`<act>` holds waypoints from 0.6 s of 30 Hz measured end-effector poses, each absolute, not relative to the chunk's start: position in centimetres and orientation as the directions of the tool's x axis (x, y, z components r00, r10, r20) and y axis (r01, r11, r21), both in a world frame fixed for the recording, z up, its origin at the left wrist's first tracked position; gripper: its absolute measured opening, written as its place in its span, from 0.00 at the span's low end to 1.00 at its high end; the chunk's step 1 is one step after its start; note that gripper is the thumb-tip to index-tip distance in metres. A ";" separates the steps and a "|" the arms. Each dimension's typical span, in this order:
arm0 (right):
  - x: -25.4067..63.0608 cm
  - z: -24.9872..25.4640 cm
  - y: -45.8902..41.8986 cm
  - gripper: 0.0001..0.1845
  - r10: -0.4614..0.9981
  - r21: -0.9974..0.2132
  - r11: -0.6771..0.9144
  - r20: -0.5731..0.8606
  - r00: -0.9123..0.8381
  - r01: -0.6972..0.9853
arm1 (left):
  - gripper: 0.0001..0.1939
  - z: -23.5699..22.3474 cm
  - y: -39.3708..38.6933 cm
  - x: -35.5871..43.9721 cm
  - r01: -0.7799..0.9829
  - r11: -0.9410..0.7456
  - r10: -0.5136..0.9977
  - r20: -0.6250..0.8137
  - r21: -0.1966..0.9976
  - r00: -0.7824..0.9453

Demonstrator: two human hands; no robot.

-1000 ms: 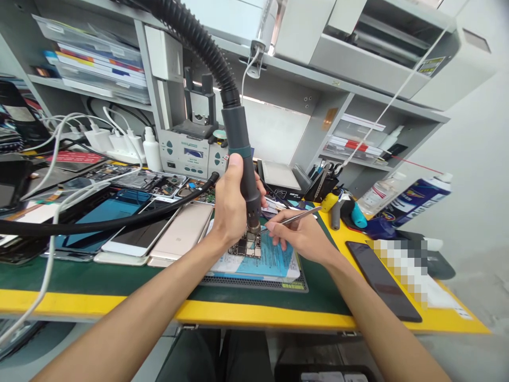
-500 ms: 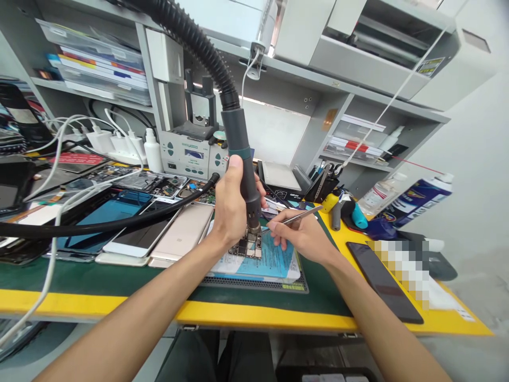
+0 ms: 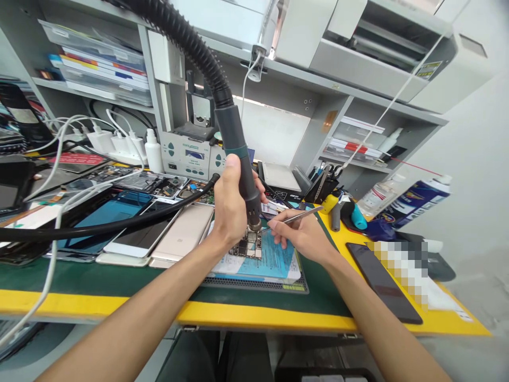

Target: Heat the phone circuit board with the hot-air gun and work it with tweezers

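Note:
My left hand (image 3: pixel 230 199) is wrapped round the grey handle of a hot air gun (image 3: pixel 234 130), its black ribbed hose rising to the upper left. The metal nozzle points down at the upper edge of a phone circuit board (image 3: pixel 248 246). That board lies on a blue and white pad (image 3: pixel 274 260). From the right, my right hand (image 3: pixel 296 233) pinches slim metal tweezers (image 3: pixel 304 214), whose tip reaches toward the board beside the nozzle. Whether the tip touches the board I cannot tell.
Several phones and phone parts (image 3: pixel 181 233) lie left of the pad, crossed by a black hose (image 3: pixel 99 232). A control station (image 3: pixel 186 154) stands behind. At right are a dark phone (image 3: pixel 384 281), a bottle (image 3: pixel 379 193) and a spray can (image 3: pixel 417 199).
The hot air gun's handle has tilted a little, its top leaning further left and the nozzle shifting slightly right. My right hand and the board have hardly moved.

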State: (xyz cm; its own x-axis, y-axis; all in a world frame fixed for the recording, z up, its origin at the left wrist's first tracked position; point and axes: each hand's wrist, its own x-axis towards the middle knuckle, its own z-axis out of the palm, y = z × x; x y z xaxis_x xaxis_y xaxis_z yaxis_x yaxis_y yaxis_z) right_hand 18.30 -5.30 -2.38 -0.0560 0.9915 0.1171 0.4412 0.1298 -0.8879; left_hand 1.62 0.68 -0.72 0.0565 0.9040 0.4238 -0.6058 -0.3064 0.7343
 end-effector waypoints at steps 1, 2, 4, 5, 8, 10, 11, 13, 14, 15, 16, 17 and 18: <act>18.3 -2.4 -5.3 0.18 0.992 -0.887 0.128 0.114 -0.059 0.443 | 0.31 -0.7 0.7 1.6 -0.612 -0.301 0.904 0.423 0.732 0.062; 18.3 -2.4 -5.3 0.18 0.992 -0.887 0.126 0.112 -0.057 0.444 | 0.30 -0.8 0.7 1.7 -0.618 -0.291 0.905 0.420 0.730 0.069; 18.3 -2.5 -5.2 0.17 0.993 -0.889 0.122 0.110 -0.053 0.441 | 0.30 -0.8 0.7 1.7 -0.627 -0.274 0.907 0.412 0.729 0.083; 18.3 -2.5 -5.2 0.17 0.992 -0.890 0.124 0.112 -0.054 0.438 | 0.30 -0.9 0.7 1.8 -0.628 -0.269 0.908 0.410 0.730 0.087; 18.4 -2.5 -5.2 0.17 0.991 -0.889 0.133 0.115 -0.067 0.439 | 0.30 -0.9 0.7 1.8 -0.623 -0.268 0.907 0.410 0.735 0.093; 18.3 -2.4 -5.2 0.17 0.991 -0.886 0.131 0.113 -0.068 0.445 | 0.30 -0.9 0.6 1.8 -0.615 -0.277 0.904 0.417 0.738 0.093; 18.3 -2.4 -5.2 0.17 0.992 -0.886 0.128 0.111 -0.064 0.446 | 0.30 -0.9 0.6 1.8 -0.613 -0.279 0.903 0.418 0.739 0.093; 18.2 -2.3 -5.2 0.17 0.993 -0.888 0.119 0.106 -0.055 0.444 | 0.30 -0.8 0.6 1.8 -0.618 -0.275 0.903 0.419 0.736 0.098; 18.2 -2.3 -5.2 0.17 0.993 -0.890 0.115 0.103 -0.051 0.441 | 0.30 -0.9 0.6 1.8 -0.622 -0.269 0.903 0.417 0.735 0.103; 18.1 -2.3 -5.2 0.17 0.994 -0.892 0.113 0.101 -0.049 0.438 | 0.30 -0.9 0.6 1.8 -0.626 -0.262 0.903 0.415 0.734 0.108; 18.1 -2.3 -5.2 0.17 0.994 -0.893 0.110 0.100 -0.047 0.436 | 0.30 -0.9 0.6 1.8 -0.628 -0.257 0.904 0.413 0.735 0.114; 18.1 -2.3 -5.2 0.17 0.994 -0.894 0.109 0.099 -0.045 0.435 | 0.31 -1.0 0.6 1.8 -0.627 -0.254 0.904 0.411 0.736 0.117; 18.1 -2.3 -5.2 0.18 0.994 -0.893 0.109 0.099 -0.044 0.436 | 0.31 -1.0 0.6 1.8 -0.623 -0.254 0.904 0.410 0.740 0.119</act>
State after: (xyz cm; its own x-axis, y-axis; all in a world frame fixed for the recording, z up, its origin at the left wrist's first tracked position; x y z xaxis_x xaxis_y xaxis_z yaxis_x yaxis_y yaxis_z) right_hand 18.13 -5.25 -2.29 -0.0444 0.9941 0.0992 0.4357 0.1086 -0.8935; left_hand 1.77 0.58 -1.02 0.1190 0.9043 0.4101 -0.6232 -0.2535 0.7399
